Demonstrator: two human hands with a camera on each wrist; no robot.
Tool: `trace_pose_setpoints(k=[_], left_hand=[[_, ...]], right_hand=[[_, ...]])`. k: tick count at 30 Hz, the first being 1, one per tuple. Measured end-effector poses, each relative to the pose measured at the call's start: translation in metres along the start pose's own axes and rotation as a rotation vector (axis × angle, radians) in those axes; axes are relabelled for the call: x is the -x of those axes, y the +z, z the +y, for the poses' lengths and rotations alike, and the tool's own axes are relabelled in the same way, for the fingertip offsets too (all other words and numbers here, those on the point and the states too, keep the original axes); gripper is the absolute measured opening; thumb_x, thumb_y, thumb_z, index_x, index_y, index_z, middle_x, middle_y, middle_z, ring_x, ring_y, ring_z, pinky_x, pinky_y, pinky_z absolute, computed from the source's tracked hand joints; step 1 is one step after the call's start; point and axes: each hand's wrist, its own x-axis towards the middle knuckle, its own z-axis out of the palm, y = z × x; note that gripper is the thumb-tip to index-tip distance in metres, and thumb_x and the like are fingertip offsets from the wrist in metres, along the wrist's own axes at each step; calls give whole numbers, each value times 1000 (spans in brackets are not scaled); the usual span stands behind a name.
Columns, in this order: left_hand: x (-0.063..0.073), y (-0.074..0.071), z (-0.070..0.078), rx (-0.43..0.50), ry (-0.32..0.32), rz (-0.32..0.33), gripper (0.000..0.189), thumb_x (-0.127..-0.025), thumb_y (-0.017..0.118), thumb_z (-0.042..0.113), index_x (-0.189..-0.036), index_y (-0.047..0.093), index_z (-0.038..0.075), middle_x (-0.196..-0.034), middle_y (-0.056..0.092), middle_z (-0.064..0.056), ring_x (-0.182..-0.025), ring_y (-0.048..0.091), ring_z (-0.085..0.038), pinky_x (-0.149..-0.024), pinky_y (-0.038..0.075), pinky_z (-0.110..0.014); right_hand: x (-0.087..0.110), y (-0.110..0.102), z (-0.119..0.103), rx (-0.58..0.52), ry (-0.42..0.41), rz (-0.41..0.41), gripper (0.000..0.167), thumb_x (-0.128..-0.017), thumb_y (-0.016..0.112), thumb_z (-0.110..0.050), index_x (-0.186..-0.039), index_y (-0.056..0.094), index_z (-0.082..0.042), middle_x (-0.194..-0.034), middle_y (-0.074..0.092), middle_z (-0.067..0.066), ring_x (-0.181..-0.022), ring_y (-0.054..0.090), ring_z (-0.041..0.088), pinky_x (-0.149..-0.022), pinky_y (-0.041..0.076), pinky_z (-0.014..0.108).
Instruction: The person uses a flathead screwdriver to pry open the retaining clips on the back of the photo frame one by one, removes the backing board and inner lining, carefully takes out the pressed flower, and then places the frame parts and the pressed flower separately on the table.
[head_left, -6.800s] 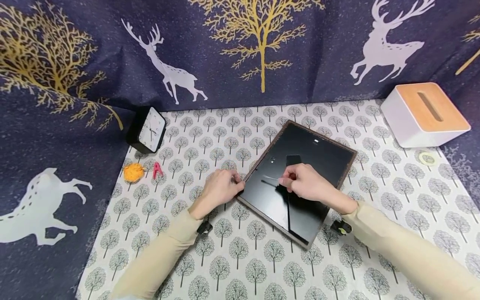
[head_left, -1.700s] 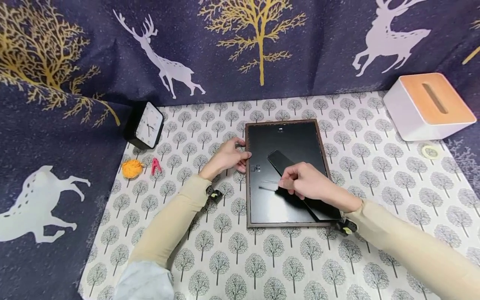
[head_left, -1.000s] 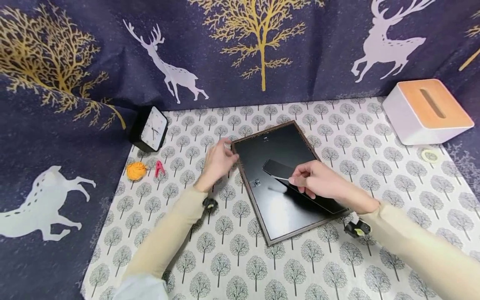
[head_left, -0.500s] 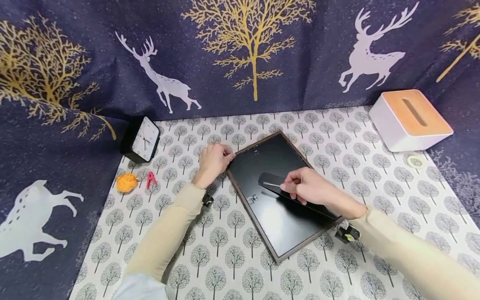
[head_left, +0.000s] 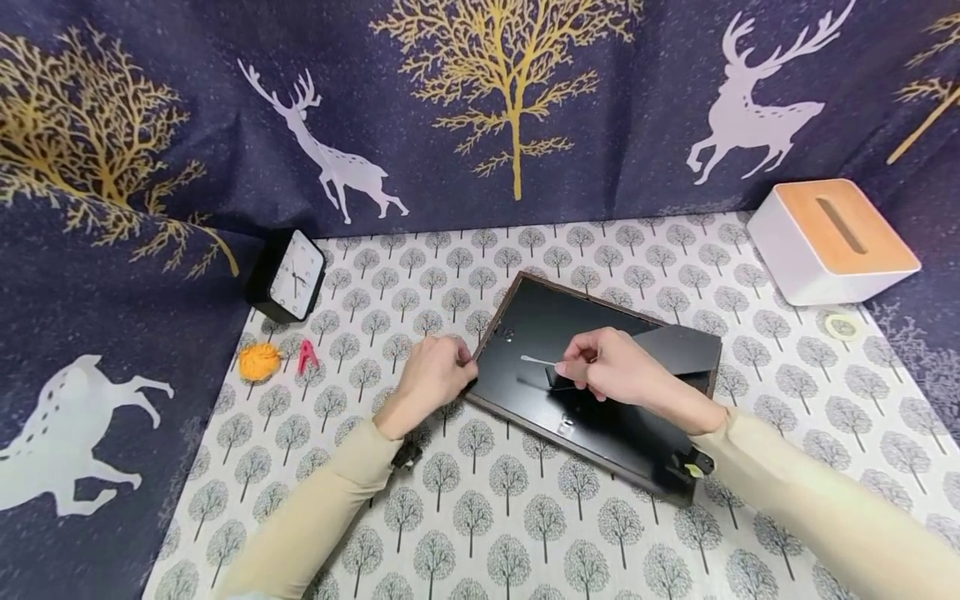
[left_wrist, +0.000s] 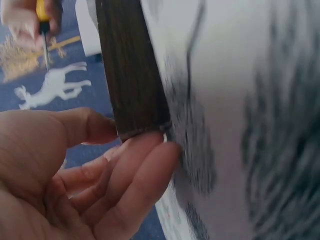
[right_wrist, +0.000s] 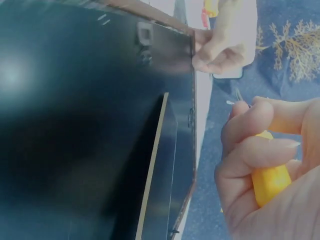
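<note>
Left hand [head_left: 431, 377]: pinching a frame [head_left: 525, 392] by its corner
Right hand [head_left: 617, 364]: curled round yellow-handled tool [right_wrist: 270, 184] — tip toward left grip

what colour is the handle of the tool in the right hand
The handle is yellow, seen best in the right wrist view.

Tight traffic in the middle here: the left grip [head_left: 435, 371] pinches the leftmost corner of the picture frame [head_left: 540, 325], blocking that side, and the right grip [head_left: 618, 367] hangs over its centre, screwdriver [head_left: 536, 360] jutting left. Watch the raised stand [head_left: 678, 348], right of centre, another barrier! Sleeves [head_left: 330, 496] fence off lower left and lower right, but between them the tabletop [head_left: 551, 567] lies open. Up top, a free strip runs between clock [head_left: 296, 279] and white box [head_left: 828, 246], backed by dark cloth [head_left: 435, 125].
</note>
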Motion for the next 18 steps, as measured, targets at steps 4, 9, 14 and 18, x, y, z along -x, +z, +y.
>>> trace_pose_setpoints(k=[4, 9, 14, 18], left_hand=[[22, 5, 10, 67, 7, -31, 25, -95, 76, 13, -115, 72, -1, -69, 66, -4, -45, 40, -6, -38, 34, -17], [40, 12, 17, 147, -60, -77, 36, -93, 79, 14, -123, 64, 2, -64, 58, 2, -44, 48, -8, -37, 43, -21], [48, 18, 17, 316, -160, -215, 48, -93, 81, 11, -133, 56, 3, -74, 70, -8, -50, 69, -18, -43, 61, -30], [43, 20, 10, 349, -133, -227, 50, -94, 80, 10, -138, 57, 5, -73, 73, -7, -54, 72, -18, -46, 60, -28]], right_hand=[[-8, 4, -2, 25, -10, -1, 19, -103, 71, -24, -96, 74, -6, -74, 66, 3, -53, 57, 15, -52, 49, 25], [-21, 14, -2, 67, -33, -14, 18, -102, 71, -21, -91, 75, -7, -72, 67, 5, -51, 57, 13, -51, 50, 24], [-31, 26, 3, 138, -55, -50, 21, -102, 74, -23, -85, 74, -10, -68, 68, 3, -50, 57, 10, -49, 51, 24], [-36, 31, 8, 160, -64, -55, 21, -101, 74, -21, -82, 74, -11, -65, 67, 1, -49, 57, 11, -48, 53, 26]])
